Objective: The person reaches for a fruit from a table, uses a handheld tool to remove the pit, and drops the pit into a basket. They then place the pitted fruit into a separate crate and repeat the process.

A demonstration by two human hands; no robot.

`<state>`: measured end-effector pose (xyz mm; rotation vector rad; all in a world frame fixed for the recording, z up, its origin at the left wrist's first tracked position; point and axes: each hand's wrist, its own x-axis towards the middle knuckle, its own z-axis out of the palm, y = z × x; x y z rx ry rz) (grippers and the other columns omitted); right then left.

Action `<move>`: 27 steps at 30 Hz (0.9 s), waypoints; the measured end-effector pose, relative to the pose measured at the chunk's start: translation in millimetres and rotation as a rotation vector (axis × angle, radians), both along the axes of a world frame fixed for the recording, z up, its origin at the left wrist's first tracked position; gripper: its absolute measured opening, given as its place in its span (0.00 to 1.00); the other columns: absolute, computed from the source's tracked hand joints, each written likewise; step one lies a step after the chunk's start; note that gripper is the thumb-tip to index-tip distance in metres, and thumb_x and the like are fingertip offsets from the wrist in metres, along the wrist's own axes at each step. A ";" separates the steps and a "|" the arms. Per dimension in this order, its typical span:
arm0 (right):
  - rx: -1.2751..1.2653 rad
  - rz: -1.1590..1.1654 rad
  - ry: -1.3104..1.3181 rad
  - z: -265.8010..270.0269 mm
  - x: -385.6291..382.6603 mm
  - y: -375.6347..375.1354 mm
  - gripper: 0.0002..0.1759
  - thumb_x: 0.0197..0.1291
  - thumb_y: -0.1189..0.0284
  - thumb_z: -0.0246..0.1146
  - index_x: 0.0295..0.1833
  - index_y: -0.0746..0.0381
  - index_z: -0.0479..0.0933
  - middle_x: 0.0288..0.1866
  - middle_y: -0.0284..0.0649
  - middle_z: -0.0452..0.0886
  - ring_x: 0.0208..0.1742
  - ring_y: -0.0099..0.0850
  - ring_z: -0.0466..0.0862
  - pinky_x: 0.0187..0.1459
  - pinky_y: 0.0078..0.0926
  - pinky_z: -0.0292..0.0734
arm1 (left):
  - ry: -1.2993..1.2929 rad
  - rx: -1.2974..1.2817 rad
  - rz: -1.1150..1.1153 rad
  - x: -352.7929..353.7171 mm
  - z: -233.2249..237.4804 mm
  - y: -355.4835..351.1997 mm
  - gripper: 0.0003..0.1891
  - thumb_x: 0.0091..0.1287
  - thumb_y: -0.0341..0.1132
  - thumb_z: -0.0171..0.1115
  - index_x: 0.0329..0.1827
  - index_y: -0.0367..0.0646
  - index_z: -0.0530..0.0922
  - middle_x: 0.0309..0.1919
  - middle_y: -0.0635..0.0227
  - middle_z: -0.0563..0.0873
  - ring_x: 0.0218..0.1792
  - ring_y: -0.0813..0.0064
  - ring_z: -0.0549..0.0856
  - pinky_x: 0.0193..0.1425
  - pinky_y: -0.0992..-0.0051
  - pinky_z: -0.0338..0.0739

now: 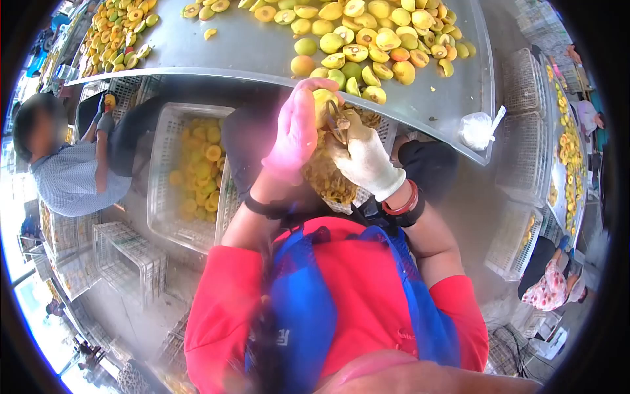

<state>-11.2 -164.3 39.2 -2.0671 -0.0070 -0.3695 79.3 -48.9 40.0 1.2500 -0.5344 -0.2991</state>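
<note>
The left hand [299, 128] holds a yellow fruit [323, 105]; the right hand [365, 157] grips a metal tool [336, 123] at its 5 o'clock. If wet, the fruit could slip, and the tool poke fingers.

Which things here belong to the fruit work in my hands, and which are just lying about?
Likely in use:
- fruit at your left hand
- metal tool in your right hand
- cut fruit on the table
- scraps below your hands

Apparently lying about:
- plastic bag
- floor crate, left

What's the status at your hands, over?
Left hand: holding yellow fruit. Right hand: gripping metal tool against it. Fruit scraps below; nothing visibly blocking.
</note>
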 end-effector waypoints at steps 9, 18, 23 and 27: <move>0.031 0.061 0.054 -4.7 -7.3 4.1 0.17 0.60 0.77 0.63 0.53 0.67 0.70 0.37 0.54 0.83 0.40 0.58 0.83 0.38 0.46 0.79 | 0.356 -0.191 0.049 -13.2 0.7 -8.7 0.35 0.80 0.60 0.36 0.48 0.35 0.80 0.41 0.59 0.87 0.39 0.73 0.83 0.51 0.70 0.79; 0.358 0.241 0.316 -20.5 -12.1 -6.1 0.17 0.64 0.76 0.61 0.57 0.67 0.71 0.45 0.49 0.81 0.46 0.42 0.82 0.51 0.34 0.76 | 0.179 -0.064 -0.099 -5.3 -3.7 -7.1 0.41 0.78 0.65 0.31 0.40 0.34 0.82 0.38 0.60 0.87 0.36 0.73 0.83 0.46 0.73 0.78; 0.618 0.315 0.626 9.6 -16.8 -11.0 0.20 0.66 0.75 0.60 0.63 0.66 0.70 0.51 0.40 0.80 0.53 0.30 0.77 0.58 0.30 0.73 | 0.122 0.045 -0.246 2.0 -8.9 -2.1 0.53 0.65 0.81 0.28 0.39 0.35 0.84 0.36 0.62 0.88 0.34 0.73 0.83 0.45 0.73 0.77; 0.784 0.428 0.713 10.0 -19.1 -9.4 0.18 0.67 0.73 0.59 0.61 0.63 0.69 0.44 0.33 0.76 0.42 0.24 0.73 0.45 0.25 0.67 | 0.060 0.062 -0.315 -5.3 -1.7 2.3 0.49 0.69 0.77 0.33 0.39 0.33 0.84 0.37 0.59 0.88 0.34 0.72 0.84 0.46 0.73 0.78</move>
